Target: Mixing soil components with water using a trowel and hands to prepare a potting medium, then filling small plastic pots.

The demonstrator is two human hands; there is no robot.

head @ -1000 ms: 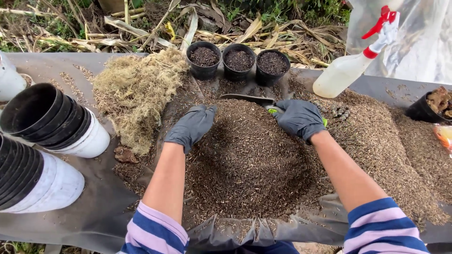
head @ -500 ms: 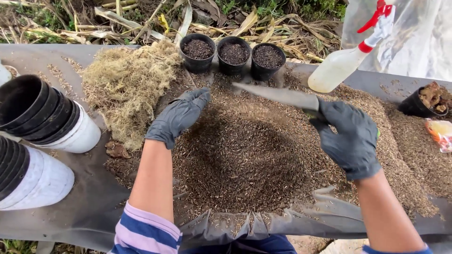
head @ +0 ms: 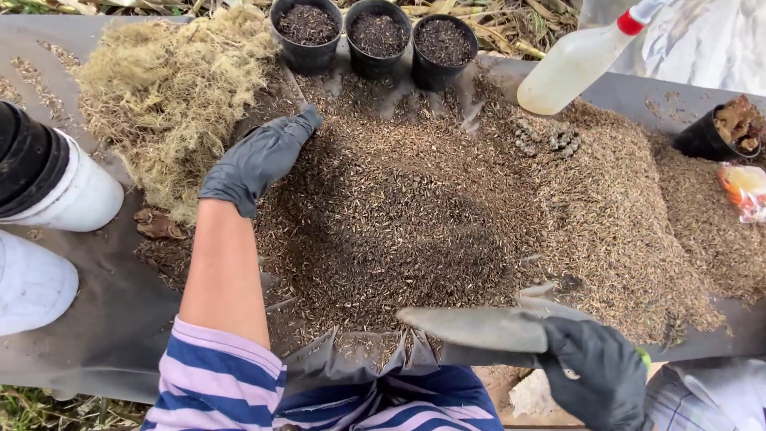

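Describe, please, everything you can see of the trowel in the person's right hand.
The trowel has a long, narrow, dull grey blade that looks like metal, with bits of soil clinging to it. It lies almost level, its rounded tip pointing left, at the near edge of the soil heap, over the dark sheet. The right hand, in a black glove, closes around the handle, so most of it is hidden; only a little green shows by the glove.

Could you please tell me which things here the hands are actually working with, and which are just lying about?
In use:
- left hand, gloved, on the brown potting-mix heap
- right hand gripping the grey metal trowel

Lying about:
- three small black filled pots
- pale dry moss pile
- plastic spray bottle
- white-and-black stacked pots
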